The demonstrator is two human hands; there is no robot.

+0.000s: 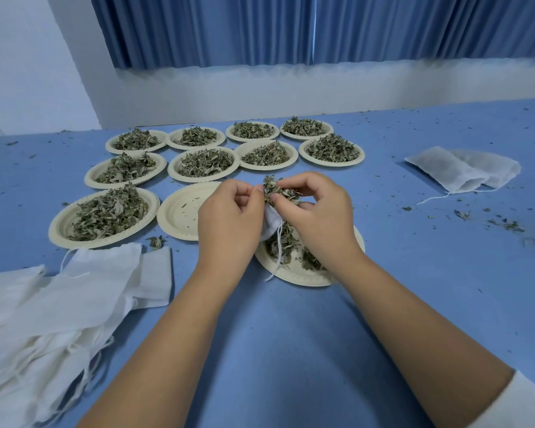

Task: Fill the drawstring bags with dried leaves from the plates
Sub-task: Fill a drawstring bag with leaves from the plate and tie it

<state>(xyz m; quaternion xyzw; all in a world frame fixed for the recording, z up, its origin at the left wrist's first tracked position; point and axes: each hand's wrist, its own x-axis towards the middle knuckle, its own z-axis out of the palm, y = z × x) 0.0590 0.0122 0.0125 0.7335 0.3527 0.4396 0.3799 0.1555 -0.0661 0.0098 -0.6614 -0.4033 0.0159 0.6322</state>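
Observation:
My left hand (229, 217) grips the rim of a small white drawstring bag (272, 222), held above a cream paper plate (294, 274) that carries dried leaves. The bag's string hangs down over that plate. My right hand (315, 208) pinches a clump of dried leaves (275, 189) at the bag's mouth. Most of the bag is hidden between my two hands.
Several cream plates heaped with dried leaves (204, 162) stand behind my hands, and one nearly bare plate (179, 211) lies at their left. A pile of flat white bags (59, 304) lies near left. Filled bags (464, 169) lie far right. Leaf crumbs dot the blue table (291, 350).

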